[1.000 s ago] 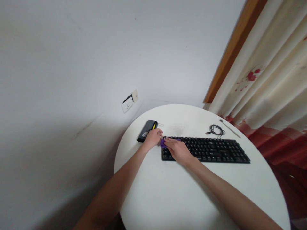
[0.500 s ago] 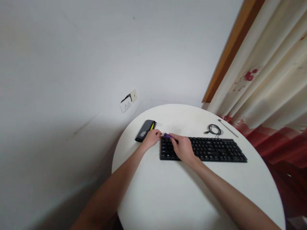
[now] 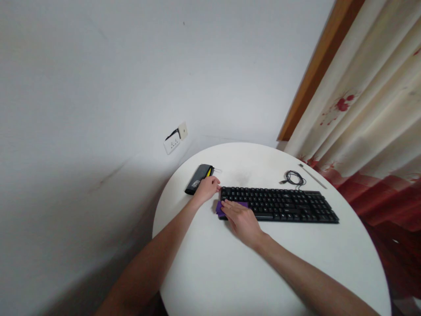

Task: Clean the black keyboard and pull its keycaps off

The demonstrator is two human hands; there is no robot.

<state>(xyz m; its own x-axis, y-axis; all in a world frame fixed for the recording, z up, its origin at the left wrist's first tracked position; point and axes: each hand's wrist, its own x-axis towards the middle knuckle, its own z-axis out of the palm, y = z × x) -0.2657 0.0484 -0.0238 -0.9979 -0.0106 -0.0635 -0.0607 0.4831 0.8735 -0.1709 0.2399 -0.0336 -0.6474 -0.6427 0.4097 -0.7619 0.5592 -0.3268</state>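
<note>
So the right hand (image 3: 241, 218) is lying flat, fingers stretched out, pressing a purple cloth (image 3: 219, 208) onto the near left corner of the keyboard (image 3: 283, 204). Most of the cloth is hidden under the fingers; only a bit sticks out at the corner and a thin strip shows along the fingertips, so I can't say how big it is or how it's folded. It isn't really gripped, just held down under the palm and fingers.

The left hand (image 3: 208, 188) sits loosely curled at the keyboard's left end, fingertips touching or nearly touching the edge. Can't tell whether it actually grips anything; it looks more like it's resting there.

Just behind the left hand there's a dark case (image 3: 198, 178) with something yellow poking out of it, too small to make out. A coiled cable (image 3: 292, 177) lies behind the keyboard, and a thin stick (image 3: 312, 176) is over by the far right rim of the round white table (image 3: 230, 272), just beside the curtain (image 3: 371, 127). A socket (image 3: 173, 143) hangs loose on the wall. The table's near edge is cut off at the bottom.
</note>
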